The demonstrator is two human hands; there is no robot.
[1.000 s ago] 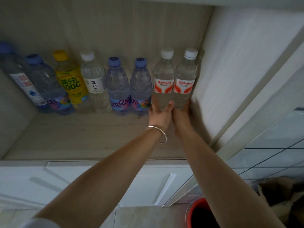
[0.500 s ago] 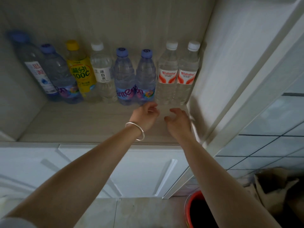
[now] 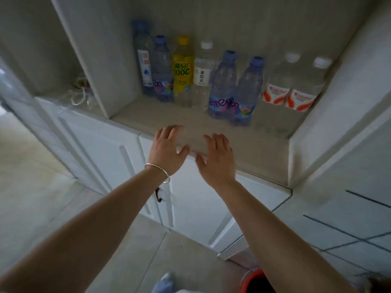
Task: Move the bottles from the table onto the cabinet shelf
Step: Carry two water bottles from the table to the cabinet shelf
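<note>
White cabinet shelf (image 3: 243, 144) carrying eight bottles (image 3: 222, 85) in row along back wall, clear plastic, all standing upright, caps up. Your left hand (image 3: 167, 149) and right hand (image 3: 218, 159) hovering at shelf edge, fingers spread, gripping nothing.

Whole frame motion-blurred. Labels on two white-capped bottles (image 3: 296, 89) unreadable. Red bucket (image 3: 257, 281) cut by bottom edge. Tangled cord (image 3: 79, 93) in left compartment indistinct.

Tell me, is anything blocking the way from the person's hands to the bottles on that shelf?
Nothing visible. The left hand and right hand hover open at the front edge of the shelf, and only bare shelf surface lies between them and the row of bottles along the back.
</note>
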